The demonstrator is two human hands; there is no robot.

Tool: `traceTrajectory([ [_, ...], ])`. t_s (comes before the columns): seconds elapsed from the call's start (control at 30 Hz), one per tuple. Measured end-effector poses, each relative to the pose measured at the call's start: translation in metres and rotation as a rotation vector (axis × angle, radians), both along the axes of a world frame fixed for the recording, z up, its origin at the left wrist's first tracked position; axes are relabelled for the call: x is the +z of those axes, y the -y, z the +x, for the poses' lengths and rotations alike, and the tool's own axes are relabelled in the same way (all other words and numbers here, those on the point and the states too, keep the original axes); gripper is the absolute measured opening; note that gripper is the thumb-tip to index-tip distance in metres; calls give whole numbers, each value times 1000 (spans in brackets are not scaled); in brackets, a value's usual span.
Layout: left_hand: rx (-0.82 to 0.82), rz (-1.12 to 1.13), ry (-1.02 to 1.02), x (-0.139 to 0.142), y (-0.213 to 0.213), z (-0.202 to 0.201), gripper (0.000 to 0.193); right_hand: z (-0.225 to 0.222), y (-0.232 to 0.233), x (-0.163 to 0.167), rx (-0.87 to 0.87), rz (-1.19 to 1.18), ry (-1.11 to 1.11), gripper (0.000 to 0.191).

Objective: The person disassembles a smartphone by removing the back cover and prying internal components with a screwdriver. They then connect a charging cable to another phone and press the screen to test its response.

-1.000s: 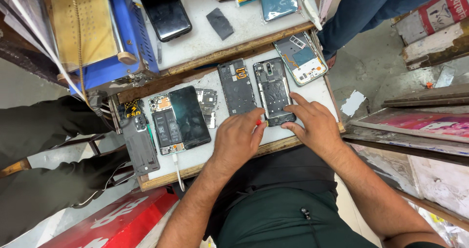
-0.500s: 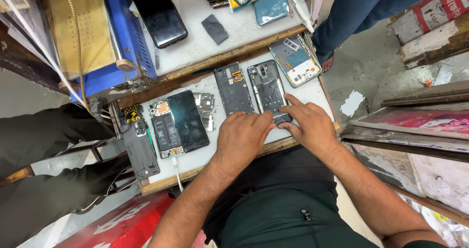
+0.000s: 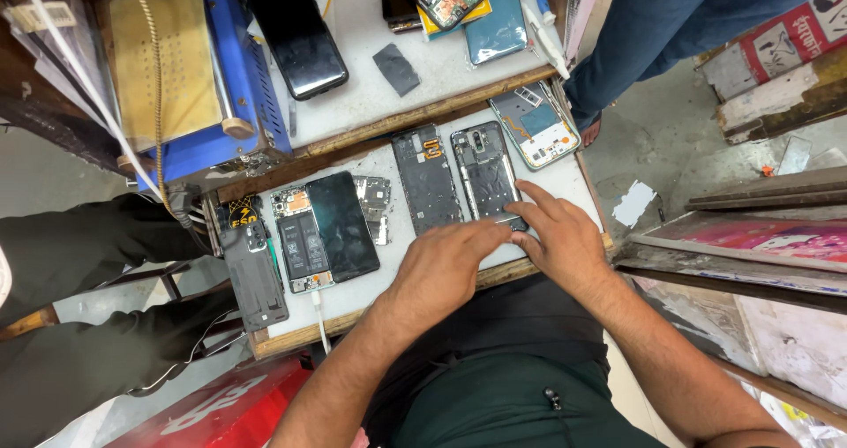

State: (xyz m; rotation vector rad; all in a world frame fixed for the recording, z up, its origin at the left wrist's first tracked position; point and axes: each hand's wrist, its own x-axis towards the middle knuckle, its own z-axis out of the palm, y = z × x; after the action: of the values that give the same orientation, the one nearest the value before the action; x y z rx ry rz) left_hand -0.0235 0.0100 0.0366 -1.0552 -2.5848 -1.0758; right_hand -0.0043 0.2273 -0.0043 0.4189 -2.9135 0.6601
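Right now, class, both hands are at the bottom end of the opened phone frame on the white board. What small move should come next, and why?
Probably pin the frame down before working on it. The right hand lies flat over the lower end of the opened phone frame, and the left hand reaches its fingertips to that same end. The frame lies loose on the white board close to its front edge, so it could slide.

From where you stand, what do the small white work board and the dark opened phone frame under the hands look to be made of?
The small white work board looks like matte laminate over wood: its bare front edge shows brown grain. The dark opened phone frame, touched at its lower end by the right hand and the left hand, seems to be metal or hard plastic with a dull grey sheen; I cannot tell which.
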Motion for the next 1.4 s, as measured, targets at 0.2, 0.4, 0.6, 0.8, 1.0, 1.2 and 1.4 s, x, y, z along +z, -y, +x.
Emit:
traceTrajectory([
  [0.2,12,-48,54,5,0,-1,23,0,1,11,29,-104,-10,46],
  [0.4,106,-99,82,11,-1,-3,18,15,8,11,-18,-233,13,30],
  [0.6,84,-147,124,11,1,-7,19,22,13,2,-30,-273,-25,28],
  [0.8,18,-126,88,7,0,-4,18,22,16,1,-36,-164,4,29],
  [1.0,3,-26,15,8,-1,-4,35,22,23,3,-64,-153,1,33],
  [1.2,-5,-31,110,4,5,-8,33,21,29,4,-84,-157,13,32],
  [1.4,62,-90,98,1,3,-4,14,19,30,4,-84,-151,-24,28],
])
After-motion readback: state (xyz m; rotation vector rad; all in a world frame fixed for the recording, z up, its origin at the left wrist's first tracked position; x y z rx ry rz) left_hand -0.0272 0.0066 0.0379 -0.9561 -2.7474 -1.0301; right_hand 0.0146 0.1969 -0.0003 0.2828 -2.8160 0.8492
